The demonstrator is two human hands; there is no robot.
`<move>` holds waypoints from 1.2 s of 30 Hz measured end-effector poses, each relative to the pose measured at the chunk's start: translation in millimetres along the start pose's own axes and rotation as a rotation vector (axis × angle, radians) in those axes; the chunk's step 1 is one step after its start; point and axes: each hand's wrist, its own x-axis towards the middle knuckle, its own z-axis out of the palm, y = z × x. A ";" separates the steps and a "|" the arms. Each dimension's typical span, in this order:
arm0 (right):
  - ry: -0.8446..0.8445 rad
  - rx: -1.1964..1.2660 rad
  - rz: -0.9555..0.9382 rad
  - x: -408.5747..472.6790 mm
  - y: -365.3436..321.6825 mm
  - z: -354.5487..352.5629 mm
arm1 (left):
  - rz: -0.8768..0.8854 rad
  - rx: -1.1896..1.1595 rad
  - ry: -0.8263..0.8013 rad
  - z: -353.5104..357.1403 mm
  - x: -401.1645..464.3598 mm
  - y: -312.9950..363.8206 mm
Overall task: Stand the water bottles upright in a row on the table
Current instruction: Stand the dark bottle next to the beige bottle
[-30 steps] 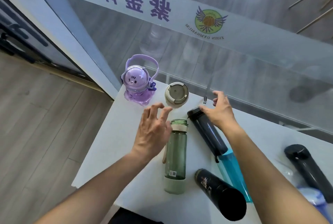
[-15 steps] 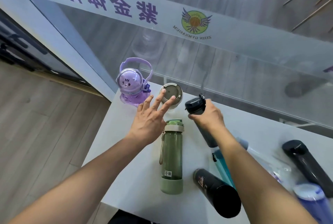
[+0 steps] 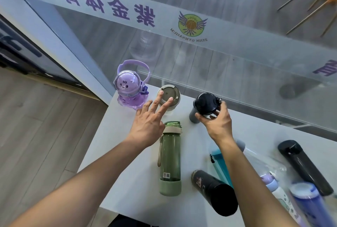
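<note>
Translucent green plastic bottle point(image 3: 170, 155), matt white table point(image 3: 127, 153)

A gym or sports centre; beyond the hands a glass partition point(image 3: 209, 66) carries a winged basketball logo point(image 3: 192, 24) lettered "ZIJIN GYMNASIUM"; wood-look flooring point(image 3: 36, 126) left of them.

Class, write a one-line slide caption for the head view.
Right hand stands a dark bottle upright beside two standing bottles; green bottle lies flat.
</note>
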 end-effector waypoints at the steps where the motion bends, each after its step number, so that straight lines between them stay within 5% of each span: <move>1: -0.004 0.029 0.004 -1.6 1.8 1.0 | 0.002 0.002 0.001 0.5 -0.4 -0.5; 24: -0.028 -0.072 0.111 -5.3 1.3 -5.2 | 0.038 0.042 -0.046 -5.4 3.2 -6.6; 36: 0.196 -0.169 0.014 -98.3 -4.3 -67.0 | 0.239 -0.006 0.073 -18.6 -26.1 16.4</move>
